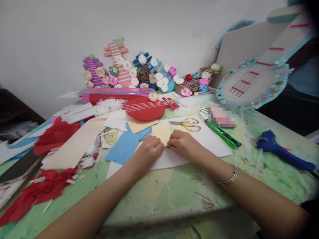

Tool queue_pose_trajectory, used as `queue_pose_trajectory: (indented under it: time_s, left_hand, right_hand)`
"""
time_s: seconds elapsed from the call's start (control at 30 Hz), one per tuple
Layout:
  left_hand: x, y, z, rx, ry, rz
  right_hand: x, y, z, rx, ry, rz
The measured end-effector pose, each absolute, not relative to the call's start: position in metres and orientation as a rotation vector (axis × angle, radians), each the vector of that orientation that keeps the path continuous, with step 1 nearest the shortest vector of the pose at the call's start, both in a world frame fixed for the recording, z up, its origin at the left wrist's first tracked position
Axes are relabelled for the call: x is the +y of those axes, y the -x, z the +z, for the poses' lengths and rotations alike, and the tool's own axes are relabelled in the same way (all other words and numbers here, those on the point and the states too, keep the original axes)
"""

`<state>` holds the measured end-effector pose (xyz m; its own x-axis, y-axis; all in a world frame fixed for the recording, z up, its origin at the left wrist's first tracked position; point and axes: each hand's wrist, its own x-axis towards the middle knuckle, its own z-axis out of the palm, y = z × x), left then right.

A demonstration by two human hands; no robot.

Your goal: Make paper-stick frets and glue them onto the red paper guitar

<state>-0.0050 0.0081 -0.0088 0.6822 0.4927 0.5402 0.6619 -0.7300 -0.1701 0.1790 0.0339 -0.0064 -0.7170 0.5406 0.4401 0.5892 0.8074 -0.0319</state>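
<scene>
Between my two hands is a small pale yellow piece of paper [161,132], gripped at its near edge. My left hand [151,147] has its fingers closed on the left side of that edge. On the right side, my right hand [183,144] pinches the same paper, its fingers curled. Both hands rest above a white board [211,146]. Blue paper squares [123,147] lie left of my left hand, with another yellow sheet [141,126] behind. Gold-handled scissors [190,124] lie on the board beyond my right hand.
A red lute-shaped craft [147,109] lies behind the papers. A green utility knife [225,134] and a blue glue gun [281,151] are to the right. Red crepe paper [54,137] and scraps cover the left. Decorated crafts [119,66] lean on the wall.
</scene>
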Motion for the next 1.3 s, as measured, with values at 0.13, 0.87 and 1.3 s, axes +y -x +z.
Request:
queue_pose_trajectory:
  time_s: [0.13,0.87,1.3]
  left_hand:
    - [0.009,0.006,-0.011,-0.938,2.556,-0.676]
    - [0.014,0.012,-0.009,-0.837,2.576,-0.423]
    - [0.012,0.016,-0.010,-1.001,2.615,-0.738]
  right_hand:
    - [0.034,-0.179,-0.011,-2.574,0.855,-0.232]
    - [0.022,-0.174,0.003,-2.660,0.999,-0.482]
    - [0.029,-0.179,-0.005,-2.537,0.964,-0.416]
